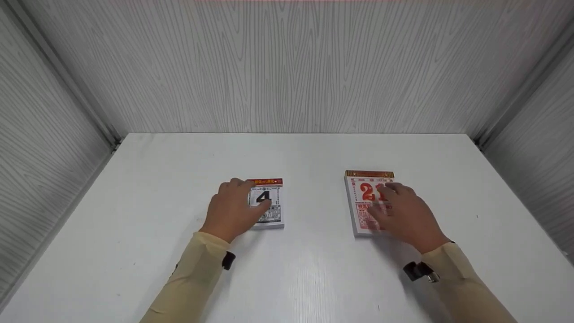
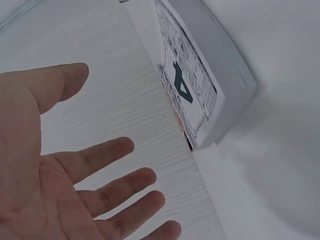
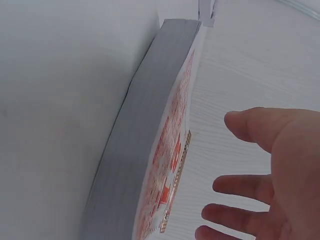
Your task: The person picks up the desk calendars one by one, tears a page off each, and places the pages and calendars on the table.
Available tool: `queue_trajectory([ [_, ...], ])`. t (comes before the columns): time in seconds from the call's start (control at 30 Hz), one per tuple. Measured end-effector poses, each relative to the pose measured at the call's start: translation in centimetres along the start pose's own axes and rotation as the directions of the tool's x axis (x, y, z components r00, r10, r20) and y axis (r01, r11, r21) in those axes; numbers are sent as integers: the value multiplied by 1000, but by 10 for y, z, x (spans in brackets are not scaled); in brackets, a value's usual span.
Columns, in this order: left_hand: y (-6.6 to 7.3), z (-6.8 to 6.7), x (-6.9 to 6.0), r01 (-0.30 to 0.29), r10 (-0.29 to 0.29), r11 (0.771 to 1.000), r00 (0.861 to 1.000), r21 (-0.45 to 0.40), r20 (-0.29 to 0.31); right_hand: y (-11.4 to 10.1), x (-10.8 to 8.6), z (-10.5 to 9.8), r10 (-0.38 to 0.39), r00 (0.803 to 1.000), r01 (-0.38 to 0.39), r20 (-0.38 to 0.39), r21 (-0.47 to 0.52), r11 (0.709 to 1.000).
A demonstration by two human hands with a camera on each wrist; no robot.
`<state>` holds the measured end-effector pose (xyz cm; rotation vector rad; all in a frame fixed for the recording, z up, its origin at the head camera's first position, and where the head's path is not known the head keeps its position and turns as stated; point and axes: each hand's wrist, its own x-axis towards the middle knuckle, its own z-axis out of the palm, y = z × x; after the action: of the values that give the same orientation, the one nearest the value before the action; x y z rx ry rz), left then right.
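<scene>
Two thick tear-off calendar pads lie flat on a white table. The smaller calendar (image 1: 264, 197) has a red header strip and a black 4; its page edges show in the left wrist view. My left hand (image 1: 233, 210) hovers over its left side, fingers apart and holding nothing. The larger calendar (image 1: 361, 206) carries a red 21 under a gold and brown strip. Above its right side is my right hand (image 1: 406, 215), fingers spread and lightly bent, covering part of the page. Both wrist views show a gap between fingers and calendar.
The white tabletop (image 1: 314, 269) reaches back to a grey wood-grain panel (image 1: 287, 67). Similar side panels (image 1: 40, 125) close in the left and right. A dark strap with a small device (image 1: 419, 271) sits on the right wrist.
</scene>
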<state>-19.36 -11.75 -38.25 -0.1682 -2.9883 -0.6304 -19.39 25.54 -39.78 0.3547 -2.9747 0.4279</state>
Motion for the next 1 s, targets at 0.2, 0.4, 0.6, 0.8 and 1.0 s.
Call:
queue_trajectory([
  [0.2, 19, 15, -2, 4, -4, 1000, 999, -4, 44, -12, 2, 7, -63, 998, 63, -4, -23, 998],
  [0.4, 32, 33, -3, 55, -57, 998, 995, 16, 83, -20, 3, 14, -23, 999, 26, 43, -62, 998],
  [0.6, 34, 45, -3, 60, -62, 996, 998, 70, 29, -25, 3, 19, 23, 989, -16, 148, -50, 999],
  [0.8, 32, 49, -2, 53, -54, 997, 998, 53, 12, -25, 5, 18, 36, 984, -27, 172, -57, 998],
  [1.0, 26, 50, -2, 56, -56, 998, 998, 40, 3, -25, 5, 20, 49, 980, -38, 191, -61, 997],
])
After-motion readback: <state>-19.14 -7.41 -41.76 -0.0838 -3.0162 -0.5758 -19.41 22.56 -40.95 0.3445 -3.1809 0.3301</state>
